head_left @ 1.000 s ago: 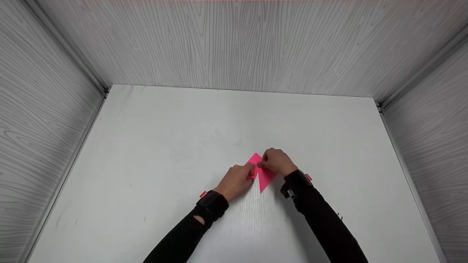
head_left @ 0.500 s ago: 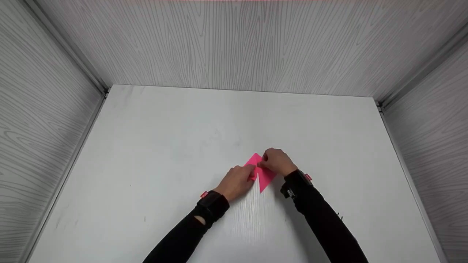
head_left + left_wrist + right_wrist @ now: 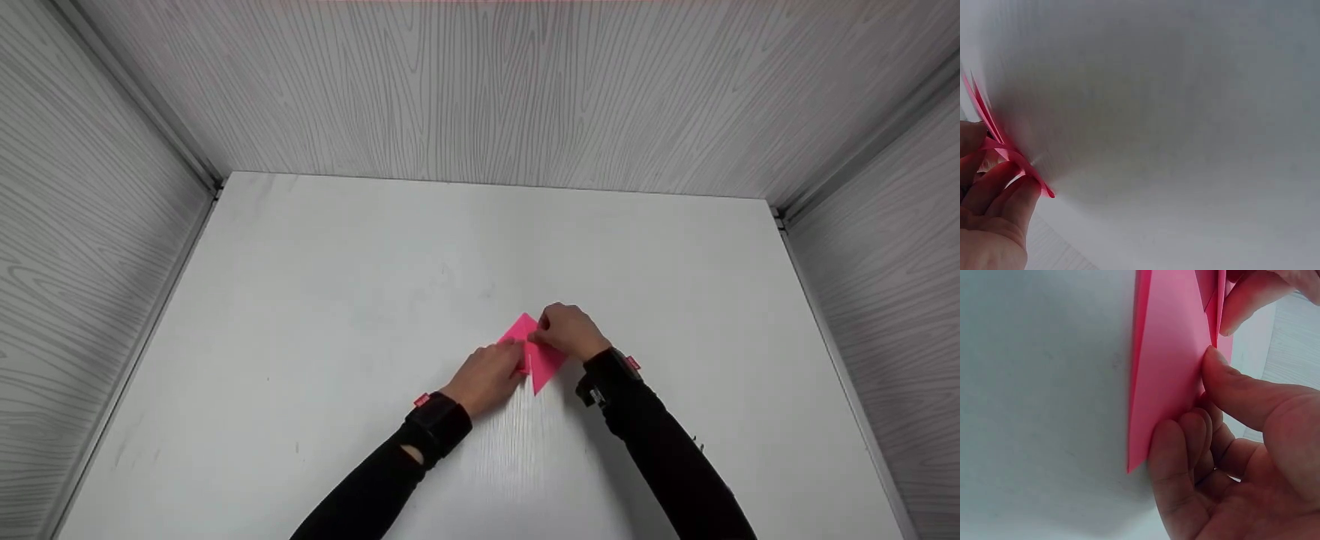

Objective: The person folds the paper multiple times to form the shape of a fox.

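Note:
A bright pink sheet of folded paper [image 3: 547, 367] is held between both hands, low over the white table. My right hand [image 3: 571, 331] pinches its right part; in the right wrist view the thumb presses the near face of the paper [image 3: 1171, 354] while curled fingers back it from behind. On the paper's left side, my left hand [image 3: 487, 379] pinches a flap. The left wrist view catches the paper [image 3: 994, 126] edge-on, its layers spread apart, with the left hand's fingers [image 3: 1019, 202] curled against the lower part. A pointed corner hangs toward the person.
The white tabletop [image 3: 337, 285] spreads around the hands. Grey wood-grain panels stand at the back [image 3: 480, 90], the left [image 3: 82, 225] and the right [image 3: 885, 262]. Black bands [image 3: 439, 422] circle both wrists.
My left hand has shifted slightly down and to the right, drawing its flap of the paper toward the middle slit, which looks narrower. The right hand has stayed in place.

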`<action>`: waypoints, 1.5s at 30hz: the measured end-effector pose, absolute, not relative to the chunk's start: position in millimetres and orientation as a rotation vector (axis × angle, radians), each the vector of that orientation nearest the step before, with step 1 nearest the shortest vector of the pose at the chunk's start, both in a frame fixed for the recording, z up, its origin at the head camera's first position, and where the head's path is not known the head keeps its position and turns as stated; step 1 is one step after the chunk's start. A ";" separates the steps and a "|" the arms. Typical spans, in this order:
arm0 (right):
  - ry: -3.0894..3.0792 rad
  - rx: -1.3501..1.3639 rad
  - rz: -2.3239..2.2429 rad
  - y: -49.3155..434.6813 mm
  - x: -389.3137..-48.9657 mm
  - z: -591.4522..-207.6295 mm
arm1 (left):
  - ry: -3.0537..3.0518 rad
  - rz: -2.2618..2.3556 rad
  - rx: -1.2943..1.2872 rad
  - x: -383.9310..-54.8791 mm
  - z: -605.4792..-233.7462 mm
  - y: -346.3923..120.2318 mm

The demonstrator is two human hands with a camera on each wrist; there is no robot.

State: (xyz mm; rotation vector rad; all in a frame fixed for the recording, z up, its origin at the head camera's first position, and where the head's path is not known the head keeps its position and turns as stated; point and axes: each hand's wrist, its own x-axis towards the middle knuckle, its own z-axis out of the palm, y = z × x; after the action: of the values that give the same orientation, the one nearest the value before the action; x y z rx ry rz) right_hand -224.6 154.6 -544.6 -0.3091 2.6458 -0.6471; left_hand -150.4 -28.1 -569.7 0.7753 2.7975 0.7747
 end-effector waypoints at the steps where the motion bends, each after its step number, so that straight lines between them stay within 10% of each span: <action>1: 2.645 -0.310 -0.647 154.7 -224.8 -544.7 | 2.801 0.768 0.781 -150.0 -569.5 -28.2; 45: 2.634 -0.299 -0.738 153.2 -216.3 -548.5 | 2.868 0.604 0.979 -144.5 -578.8 -40.7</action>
State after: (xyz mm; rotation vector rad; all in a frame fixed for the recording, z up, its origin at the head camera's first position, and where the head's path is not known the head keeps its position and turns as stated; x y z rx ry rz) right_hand -216.3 153.2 -548.5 -0.2991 2.6344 -0.7384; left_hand -144.5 -40.7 -578.8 0.9795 2.8678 0.6036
